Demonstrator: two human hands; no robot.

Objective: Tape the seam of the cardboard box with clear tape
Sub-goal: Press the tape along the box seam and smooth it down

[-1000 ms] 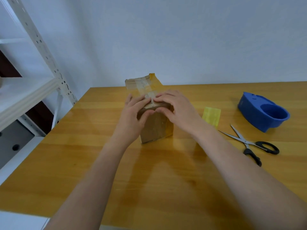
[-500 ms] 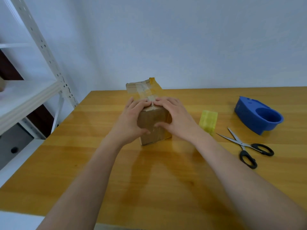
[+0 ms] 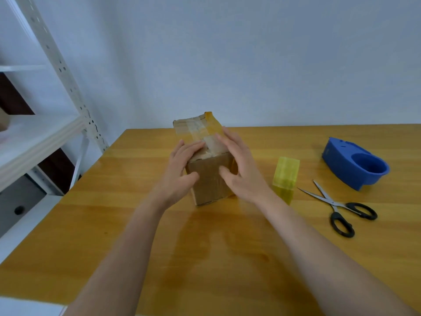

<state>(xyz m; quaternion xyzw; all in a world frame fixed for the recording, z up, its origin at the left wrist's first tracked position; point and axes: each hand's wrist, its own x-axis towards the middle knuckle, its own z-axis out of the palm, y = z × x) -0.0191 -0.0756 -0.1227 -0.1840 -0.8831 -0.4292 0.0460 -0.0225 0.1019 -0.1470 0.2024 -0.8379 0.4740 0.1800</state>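
Observation:
A small cardboard box (image 3: 208, 183) stands upright on the wooden table (image 3: 205, 258). Clear tape strips cross its top seam, and one flap edge sticks up at the back. My left hand (image 3: 180, 169) grips the box's left side, fingers lying on the top and thumb on the front face. My right hand (image 3: 241, 169) holds the right side in the same way, with fingers along the top right edge. A strip of the taped top shows between the two hands. The yellowish clear tape roll (image 3: 286, 176) stands just right of my right wrist.
Black-handled scissors (image 3: 337, 207) lie on the table to the right. Behind them sits a blue tape dispenser (image 3: 354, 165). A white metal shelf unit (image 3: 41, 137) stands off the table's left edge. The wall runs right behind the table's far edge.
My fingertips, which met over the middle of the seam, have slid apart toward the box's sides, so the taped top shows between them. The box stays in place.

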